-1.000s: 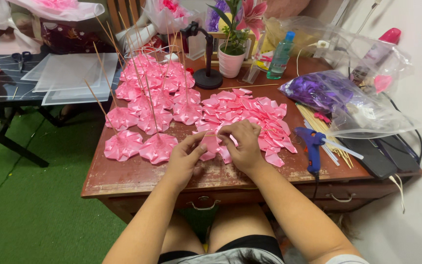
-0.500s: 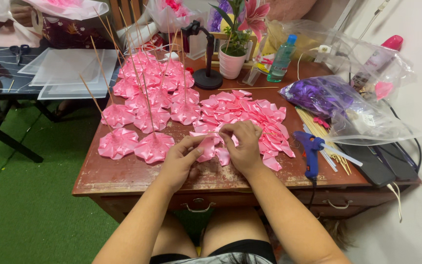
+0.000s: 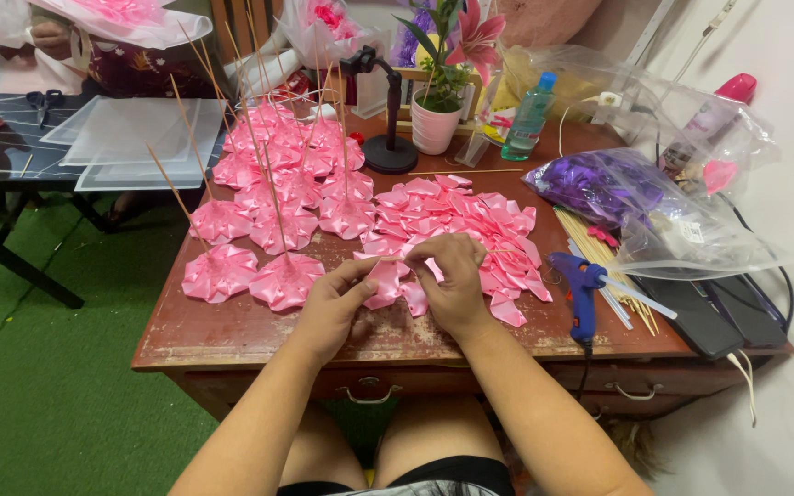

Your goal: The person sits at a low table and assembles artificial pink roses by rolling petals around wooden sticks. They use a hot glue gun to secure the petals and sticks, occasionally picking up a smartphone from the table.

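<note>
Pinching pink ribbon petal [image 3: 386, 280]: both hands [image 3: 397, 292] | glue gun [image 3: 583, 292] right | skewered flowers [image 3: 273, 197] left

Petals [image 3: 457, 216] pink, satin sheen. Glue gun [image 3: 583, 287] blue. Desk [image 3: 259, 321] worn red-brown. Floor mat [image 3: 39, 367] green. Bagged ribbon [image 3: 599, 184] purple. Pot [image 3: 436, 127] white.

Glue gun: I see a blue glue gun [image 3: 583, 292] lying on the right, near me.
Purple bag: a clear bag of shiny purple stuff [image 3: 599, 188] sits further right.
Bottle: a small green bottle [image 3: 530, 119] stands far back.
Plant: a white pot with a pink lily [image 3: 437, 124] is just left of the bottle.
Stand: a black stand [image 3: 388, 152] is left of the pot.
Scissors: dark scissors [image 3: 45, 101] lie far left on another table.
</note>
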